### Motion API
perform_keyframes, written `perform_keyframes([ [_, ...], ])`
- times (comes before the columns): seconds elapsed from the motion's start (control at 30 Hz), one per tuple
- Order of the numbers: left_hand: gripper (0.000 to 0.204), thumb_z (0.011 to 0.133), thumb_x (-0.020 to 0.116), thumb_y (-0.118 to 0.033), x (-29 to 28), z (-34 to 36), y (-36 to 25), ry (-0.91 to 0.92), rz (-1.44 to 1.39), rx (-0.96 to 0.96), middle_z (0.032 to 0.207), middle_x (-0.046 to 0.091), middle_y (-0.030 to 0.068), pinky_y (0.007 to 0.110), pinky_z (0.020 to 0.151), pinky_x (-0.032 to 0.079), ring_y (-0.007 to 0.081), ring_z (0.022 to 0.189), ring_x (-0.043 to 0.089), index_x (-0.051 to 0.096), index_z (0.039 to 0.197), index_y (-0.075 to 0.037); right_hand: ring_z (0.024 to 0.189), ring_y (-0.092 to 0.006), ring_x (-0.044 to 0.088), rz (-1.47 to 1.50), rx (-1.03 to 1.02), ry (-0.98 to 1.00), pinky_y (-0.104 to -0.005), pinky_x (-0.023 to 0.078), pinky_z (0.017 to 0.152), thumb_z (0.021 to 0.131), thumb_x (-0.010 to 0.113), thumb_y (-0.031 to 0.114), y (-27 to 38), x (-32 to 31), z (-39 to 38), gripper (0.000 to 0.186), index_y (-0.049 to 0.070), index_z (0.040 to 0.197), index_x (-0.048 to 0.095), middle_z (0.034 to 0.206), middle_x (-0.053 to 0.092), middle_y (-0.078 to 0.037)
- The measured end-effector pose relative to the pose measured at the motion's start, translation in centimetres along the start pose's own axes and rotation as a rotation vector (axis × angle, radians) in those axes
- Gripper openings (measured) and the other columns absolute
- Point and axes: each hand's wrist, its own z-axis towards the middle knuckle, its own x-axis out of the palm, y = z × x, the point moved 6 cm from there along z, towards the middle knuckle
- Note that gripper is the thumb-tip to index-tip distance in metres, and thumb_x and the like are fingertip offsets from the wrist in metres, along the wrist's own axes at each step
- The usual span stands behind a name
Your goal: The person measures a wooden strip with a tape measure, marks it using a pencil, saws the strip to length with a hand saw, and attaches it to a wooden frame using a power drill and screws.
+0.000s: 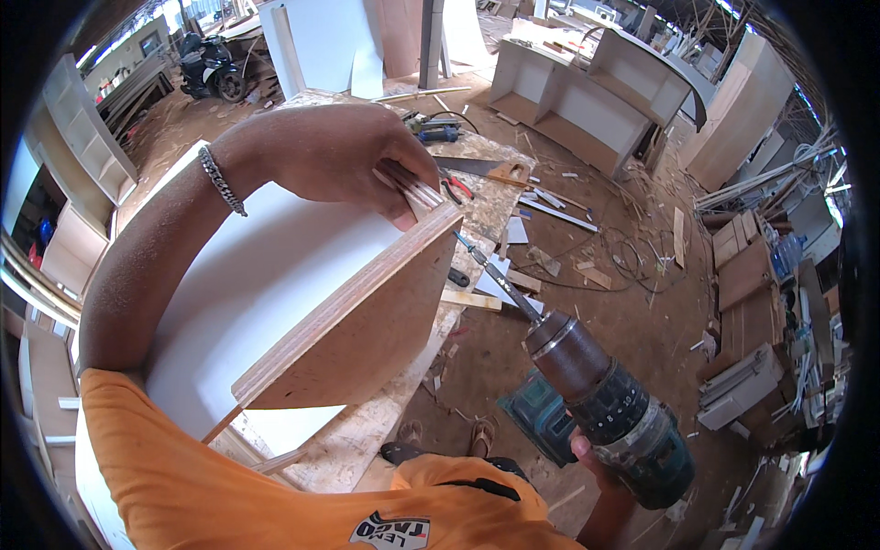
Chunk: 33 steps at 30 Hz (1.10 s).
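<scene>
My left hand (367, 170) is closed on a layered plywood piece (417, 192) at the far corner of a white-faced panel assembly (302, 234). A brown plywood board (367, 321) stands on edge along the near side of this assembly. My right hand (600, 463) grips a teal and black cordless drill (610, 394), fitted with a long driver bit (500, 280). The bit points up and left at the board's far corner; whether its tip touches the wood, I cannot tell. My fingers partly hide the plywood piece.
Beneath the assembly is a worn workbench (367, 435). A handsaw (481, 170), red-handled pliers (458, 188) and a blue tool (438, 134) lie on its far end. Wood scraps and a cable (632, 266) litter the floor. An unfinished cabinet (577, 96) stands beyond.
</scene>
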Motion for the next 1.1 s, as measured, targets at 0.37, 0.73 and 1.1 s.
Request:
perform_keyframes([
  [0.37,0.038,0.083,0.080,-0.008,-0.2,-0.1,0.0,-0.012,-0.039,0.019,0.108,0.077,0.0146,0.036,0.094,0.059,0.0238,0.103,0.075,0.072,0.120,-0.002,0.088,-0.0180,0.065,0.290,0.128,-0.025,-0.0357,0.052,0.083,0.084,0.082,0.032,-1.1,-0.9,-0.8,0.035,0.009,0.107,0.070,0.094,0.070,-0.002],
  [0.73,0.038,0.082,0.081,-0.009,0.0,0.1,0.4,-0.038,-0.053,0.021,0.107,0.077,0.0143,0.037,0.094,0.058,0.0232,0.102,0.074,0.073,0.119,-0.003,0.087,-0.0187,0.064,0.045,0.020,-0.085,-0.0366,0.051,0.084,0.083,0.083,0.029,-1.2,-0.6,-0.5,0.032,0.011,0.105,0.070,0.093,0.069,-0.001],
  [1.1,0.038,0.083,0.080,-0.008,-0.1,0.1,0.1,-0.022,-0.018,0.061,0.107,0.077,0.0148,0.037,0.093,0.059,0.0234,0.102,0.074,0.072,0.120,-0.001,0.070,-0.0131,0.058,0.422,0.299,-0.017,-0.0304,0.049,0.068,0.083,0.082,0.038,-4.8,1.4,-0.8,0.034,0.012,0.097,0.066,0.079,0.062,0.001],
])
